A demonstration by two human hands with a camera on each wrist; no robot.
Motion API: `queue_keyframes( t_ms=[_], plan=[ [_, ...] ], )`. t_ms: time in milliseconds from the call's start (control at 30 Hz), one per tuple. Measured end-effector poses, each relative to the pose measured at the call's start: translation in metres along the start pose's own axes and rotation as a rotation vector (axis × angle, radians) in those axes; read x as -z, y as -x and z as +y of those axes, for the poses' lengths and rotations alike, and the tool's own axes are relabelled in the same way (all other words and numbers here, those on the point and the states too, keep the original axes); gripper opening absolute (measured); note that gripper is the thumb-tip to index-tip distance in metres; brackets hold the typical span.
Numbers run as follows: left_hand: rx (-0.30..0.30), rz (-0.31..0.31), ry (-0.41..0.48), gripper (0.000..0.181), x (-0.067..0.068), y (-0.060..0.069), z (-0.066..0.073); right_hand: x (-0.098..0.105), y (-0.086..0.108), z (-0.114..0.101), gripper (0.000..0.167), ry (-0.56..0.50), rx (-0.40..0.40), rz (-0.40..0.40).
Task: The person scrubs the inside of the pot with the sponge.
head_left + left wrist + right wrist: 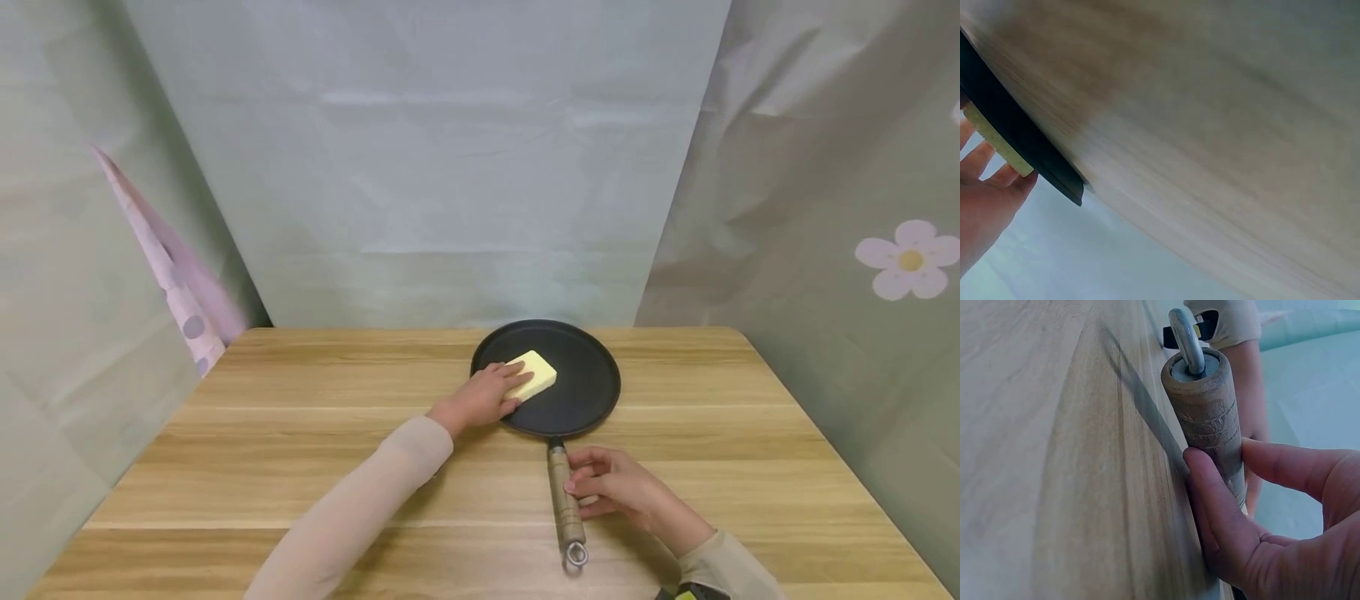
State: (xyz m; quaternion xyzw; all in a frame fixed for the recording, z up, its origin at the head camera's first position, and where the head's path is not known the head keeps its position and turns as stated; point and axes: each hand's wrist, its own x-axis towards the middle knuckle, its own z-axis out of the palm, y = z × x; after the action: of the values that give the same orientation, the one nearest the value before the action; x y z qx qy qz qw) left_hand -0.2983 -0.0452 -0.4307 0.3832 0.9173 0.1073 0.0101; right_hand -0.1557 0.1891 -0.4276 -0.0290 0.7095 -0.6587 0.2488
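Wiping looks unfinished: left hand (489, 397) grips yellow rectangular sponge (539, 375) toward nine o'clock on round black pan (585, 379); right hand (624, 486) pinches its wooden handle (562, 496).

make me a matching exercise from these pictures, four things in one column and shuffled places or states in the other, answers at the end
Things
1. pale yellow rectangular sponge
2. round black pan
3. silvery metal ring
4. person's right hand

Places or states
A. at the near end of the brown cylindrical wooden handle
B. beneath the sponge
C. pinching the handle
D. under the left hand

Pairs: 1-D, 2-B, 3-A, 4-C
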Motion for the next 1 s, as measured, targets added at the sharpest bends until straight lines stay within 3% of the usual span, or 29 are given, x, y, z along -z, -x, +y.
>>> queue_keyframes(
  t_ms=[267, 1000],
  plan=[
    [0.007, -0.027, -0.005, 0.053, 0.0, 0.002, 0.006, -0.003, 0.0, 0.0, 0.054, 0.007, 0.005, 0.019],
    [-0.026, -0.029, -0.005, 0.053, -0.003, 0.007, 0.019, -0.006, 0.002, 0.004, 0.052, 0.031, 0.025, 0.065]
  ],
)
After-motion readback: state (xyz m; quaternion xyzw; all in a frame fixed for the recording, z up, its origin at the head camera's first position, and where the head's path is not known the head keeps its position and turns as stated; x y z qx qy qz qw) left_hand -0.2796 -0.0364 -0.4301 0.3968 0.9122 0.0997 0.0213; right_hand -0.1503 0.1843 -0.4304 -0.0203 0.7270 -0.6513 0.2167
